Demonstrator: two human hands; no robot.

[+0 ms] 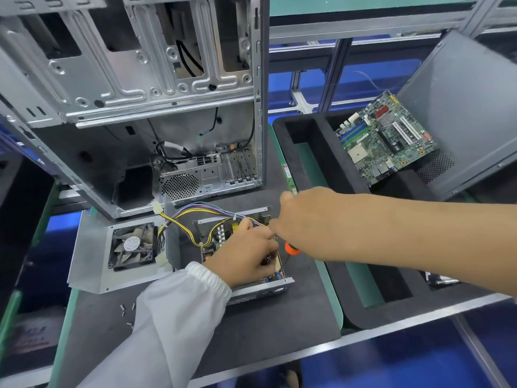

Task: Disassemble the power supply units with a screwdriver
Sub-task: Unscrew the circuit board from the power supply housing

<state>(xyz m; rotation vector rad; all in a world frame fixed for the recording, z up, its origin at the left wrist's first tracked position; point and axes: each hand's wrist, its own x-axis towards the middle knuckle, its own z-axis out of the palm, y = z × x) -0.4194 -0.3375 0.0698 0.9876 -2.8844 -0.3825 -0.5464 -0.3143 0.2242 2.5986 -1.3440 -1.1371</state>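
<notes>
An opened power supply unit (260, 289) lies on the black mat, its circuit board and yellow and purple wires (195, 217) exposed. Its removed metal cover with the black fan (134, 246) lies to the left. My left hand (243, 253), in a white sleeve, reaches into the unit and its curled fingers grip something on the board. My right hand (296, 217) hovers over the unit's far right corner and holds a screwdriver with an orange and black handle (291, 249). The screwdriver's tip is hidden behind my left hand.
An empty grey computer case (156, 107) stands upright behind the unit. Several loose screws (126, 312) lie on the mat at the front left. A black foam tray (321, 152) on the right holds a green motherboard (383, 138) and a grey side panel (472, 113).
</notes>
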